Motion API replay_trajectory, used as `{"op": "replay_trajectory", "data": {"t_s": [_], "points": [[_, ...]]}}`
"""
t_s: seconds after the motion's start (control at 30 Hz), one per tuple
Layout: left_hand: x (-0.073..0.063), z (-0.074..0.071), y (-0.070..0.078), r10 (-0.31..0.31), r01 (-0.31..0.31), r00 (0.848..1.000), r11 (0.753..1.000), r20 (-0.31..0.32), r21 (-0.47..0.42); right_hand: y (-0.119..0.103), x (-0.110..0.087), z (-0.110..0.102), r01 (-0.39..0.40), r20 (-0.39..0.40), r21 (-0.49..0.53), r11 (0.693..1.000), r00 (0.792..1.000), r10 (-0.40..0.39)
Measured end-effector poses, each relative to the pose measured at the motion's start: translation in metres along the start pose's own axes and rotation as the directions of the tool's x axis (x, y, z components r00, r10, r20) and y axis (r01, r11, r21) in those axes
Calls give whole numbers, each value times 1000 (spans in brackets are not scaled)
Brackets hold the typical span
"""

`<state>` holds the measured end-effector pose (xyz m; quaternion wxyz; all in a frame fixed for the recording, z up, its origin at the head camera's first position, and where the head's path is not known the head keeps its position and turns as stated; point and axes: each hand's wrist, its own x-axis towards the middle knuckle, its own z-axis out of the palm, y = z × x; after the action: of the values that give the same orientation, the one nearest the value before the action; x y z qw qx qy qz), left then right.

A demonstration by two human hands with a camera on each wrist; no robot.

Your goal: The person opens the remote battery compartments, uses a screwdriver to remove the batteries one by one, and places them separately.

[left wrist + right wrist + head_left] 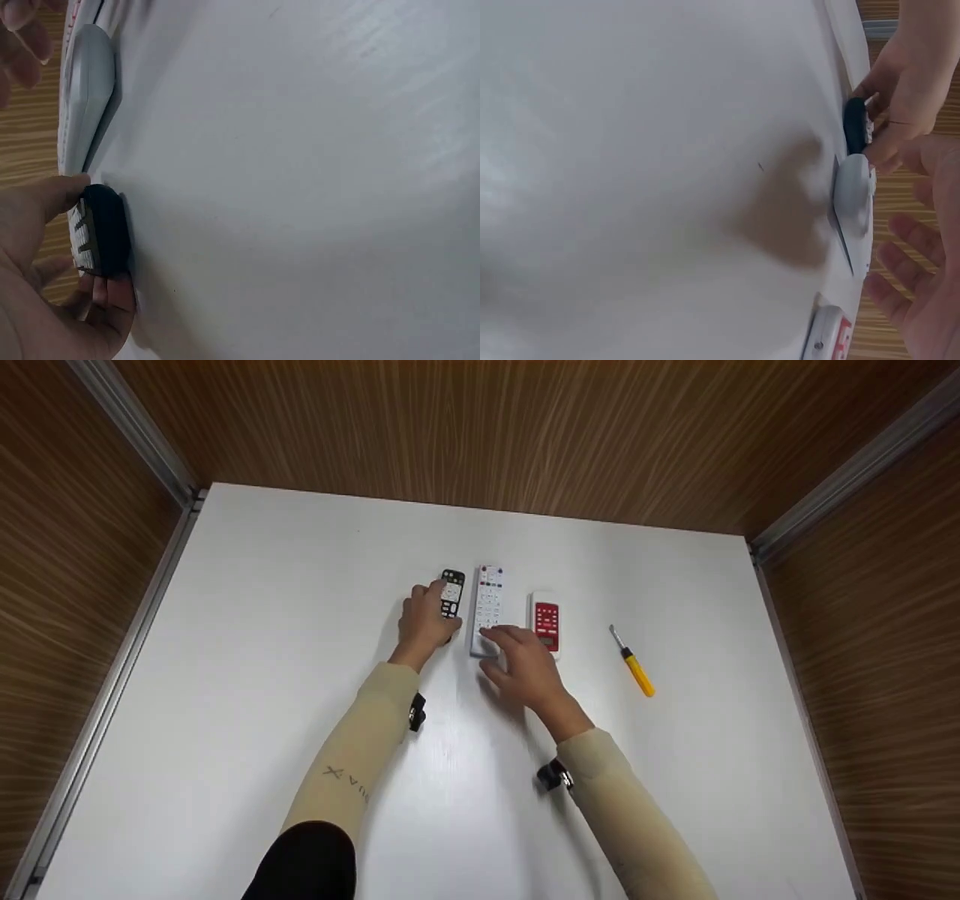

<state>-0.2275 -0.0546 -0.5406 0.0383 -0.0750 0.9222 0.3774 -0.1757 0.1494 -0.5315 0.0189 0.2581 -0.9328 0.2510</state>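
Observation:
My left hand [424, 619] grips a black remote control [452, 594] with white buttons, thumb on one side and fingers on the other. In the left wrist view its dark end [109, 229] faces the camera, low on the table. Just right of it lies a long white remote control [487, 604]. Over the lower end of that white remote hovers my right hand [525, 667], fingers loosely spread and holding nothing. The right wrist view shows this right hand [922, 262] raised off the surface, its shadow on the table. Further right is a white remote with a red face [547, 622].
A screwdriver [634, 664] with a yellow handle lies on the right of the white table [247, 660]. Wood-grain panels [465, 435] with metal edge strips close off the back and both sides.

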Motion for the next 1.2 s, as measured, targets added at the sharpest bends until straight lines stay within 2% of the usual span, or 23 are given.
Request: {"op": "replay_trajectory", "data": {"t_s": [0.07, 0.13, 0.2, 0.23, 0.27, 0.33, 0.37, 0.43, 0.5, 0.57, 0.63, 0.7, 0.87, 1.03, 1.2], "points": [[0, -3, -1, -8, 9, 1000, 998, 11, -64, -2, 2, 3, 4, -4, -4, 1000, 1000, -4], [-2, -6, -3, -36, 42, 999, 984, 37, -176, -5, 4, 6, 12, -9, -3, 1000, 1000, -12], [-6, -8, -4, -72, 97, 994, 940, 87, -328, -7, 6, 9, 20, -11, 5, 1000, 1000, -20], [-8, -9, -5, -87, 127, 990, 905, 114, -406, -8, 7, 10, 24, -12, 10, 1000, 1000, -24], [-10, -9, -6, -99, 157, 985, 858, 141, -489, -9, 7, 10, 25, -12, 16, 1000, 1000, -25], [-16, -8, -6, -111, 216, 973, 748, 202, -627, -10, 8, 11, 24, -11, 26, 999, 1000, -24], [-18, -7, -5, -107, 236, 968, 696, 228, -678, -11, 8, 11, 23, -12, 31, 999, 1000, -23], [-24, -5, -4, -91, 263, 960, 608, 263, -750, -11, 7, 11, 23, -20, 41, 999, 1000, -22], [-29, -3, -1, -75, 274, 957, 540, 279, -796, -10, 5, 10, 28, -34, 64, 998, 999, -25], [-34, -2, 2, -60, 275, 957, 491, 283, -827, -10, 3, 10, 27, -50, 95, 995, 998, -22], [-38, -1, 4, -53, 278, 957, 455, 286, -846, -9, 0, 8, 21, -61, 134, 991, 998, -12], [-41, -1, 6, -44, 282, 955, 430, 292, -858, -9, -4, 7, 1, -63, 179, 984, 998, 10], [-48, -2, 11, 10, 258, 958, 402, 286, -879, -9, -11, 3, -52, -62, 306, 951, 995, 74], [-57, -3, 18, 79, 201, 966, 367, 246, -908, -10, -17, -2, -48, -96, 458, 887, 990, 103], [-65, -2, 24, 151, 173, 961, 327, 232, -929, -10, -24, -7, -43, -127, 574, 818, 982, 141]]}}
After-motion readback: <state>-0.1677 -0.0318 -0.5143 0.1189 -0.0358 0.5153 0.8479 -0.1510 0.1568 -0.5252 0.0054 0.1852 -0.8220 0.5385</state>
